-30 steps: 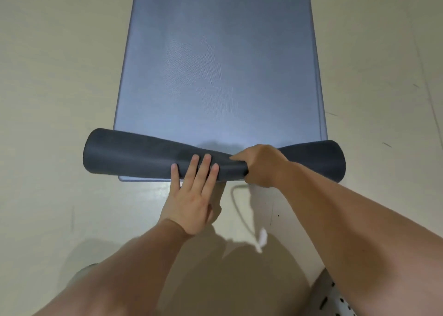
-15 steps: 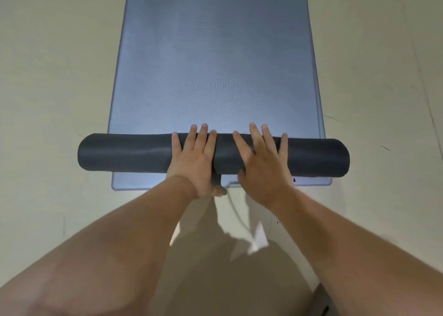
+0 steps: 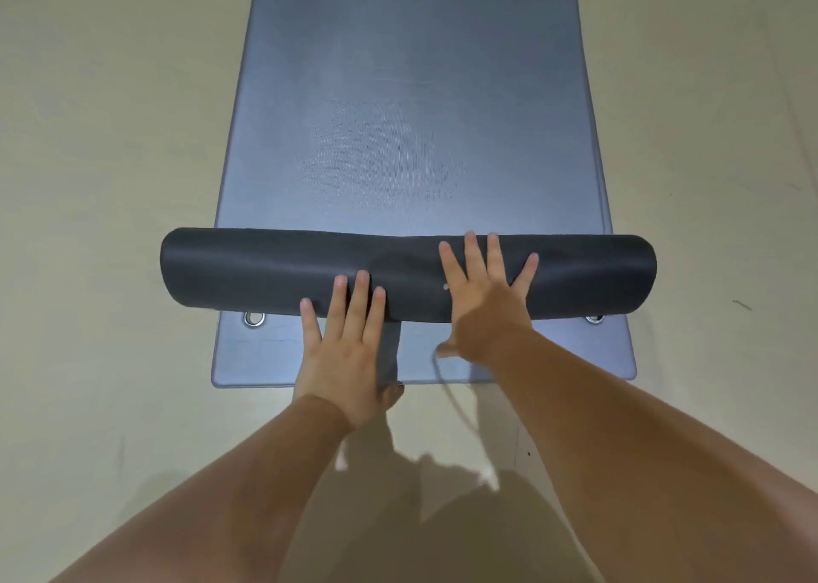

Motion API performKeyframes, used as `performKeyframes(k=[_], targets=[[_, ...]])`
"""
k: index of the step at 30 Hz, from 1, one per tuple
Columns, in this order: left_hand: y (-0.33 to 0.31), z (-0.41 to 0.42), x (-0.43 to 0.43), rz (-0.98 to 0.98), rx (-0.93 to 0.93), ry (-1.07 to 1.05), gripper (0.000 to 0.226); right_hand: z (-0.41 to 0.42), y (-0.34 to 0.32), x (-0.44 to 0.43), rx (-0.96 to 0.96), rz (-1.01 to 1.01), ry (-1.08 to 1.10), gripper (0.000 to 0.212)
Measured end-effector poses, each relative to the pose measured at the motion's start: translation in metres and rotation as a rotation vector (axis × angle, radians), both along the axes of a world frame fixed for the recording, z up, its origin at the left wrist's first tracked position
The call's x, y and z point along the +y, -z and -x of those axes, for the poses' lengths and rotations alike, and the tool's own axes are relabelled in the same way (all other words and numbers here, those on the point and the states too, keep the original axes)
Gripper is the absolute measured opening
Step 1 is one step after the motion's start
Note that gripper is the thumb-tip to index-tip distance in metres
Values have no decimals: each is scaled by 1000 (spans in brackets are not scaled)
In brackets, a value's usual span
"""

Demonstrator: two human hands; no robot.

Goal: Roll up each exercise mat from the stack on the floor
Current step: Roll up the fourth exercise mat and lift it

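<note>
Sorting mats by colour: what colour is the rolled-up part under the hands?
The rolled part is dark charcoal, nearly black; the flat mat is blue-grey. Head view.

I see a pale beige floor (image 3: 102, 193); a blue-grey mat (image 3: 411, 109) lies flat on it, a thin cord (image 3: 457, 407) trailing past its near edge.

Matt dark roll (image 3: 265, 268), finely textured blue-grey mat (image 3: 411, 118), shiny metal eyelet (image 3: 253, 318).

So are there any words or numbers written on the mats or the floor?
No words or numbers can be read here: none on the rolled mat, the flat blue mat or the floor.
A tiny pale speck by the right hand is too small to read.
</note>
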State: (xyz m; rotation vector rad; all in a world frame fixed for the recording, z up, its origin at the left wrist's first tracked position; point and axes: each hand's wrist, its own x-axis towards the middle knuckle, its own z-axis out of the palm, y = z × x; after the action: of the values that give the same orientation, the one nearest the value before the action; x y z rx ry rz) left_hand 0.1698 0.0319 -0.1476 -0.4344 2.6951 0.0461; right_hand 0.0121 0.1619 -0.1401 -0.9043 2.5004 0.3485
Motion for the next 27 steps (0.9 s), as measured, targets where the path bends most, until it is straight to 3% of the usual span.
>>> performKeyframes(k=[4, 8, 11, 16, 23, 27], targets=[[2, 29, -5, -60, -29, -62, 137, 19, -1, -13, -19, 5, 34, 149], [1, 48, -16, -71, -34, -70, 133, 9, 0, 0, 160, 133, -55, 133], [1, 58, -23, -88, -18, -69, 132, 7, 5, 5, 163, 40, -97, 120], [-9, 64, -25, -64, -20, -60, 125, 32, -8, -12, 62, 10, -80, 97], [-21, 39, -8, -24, 137, -60, 112, 32, -22, -4, -89, 36, -14, 93], [-20, -4, 5, -13, 220, 67, 105, -1, -33, 17, -169, 77, -2, 87]])
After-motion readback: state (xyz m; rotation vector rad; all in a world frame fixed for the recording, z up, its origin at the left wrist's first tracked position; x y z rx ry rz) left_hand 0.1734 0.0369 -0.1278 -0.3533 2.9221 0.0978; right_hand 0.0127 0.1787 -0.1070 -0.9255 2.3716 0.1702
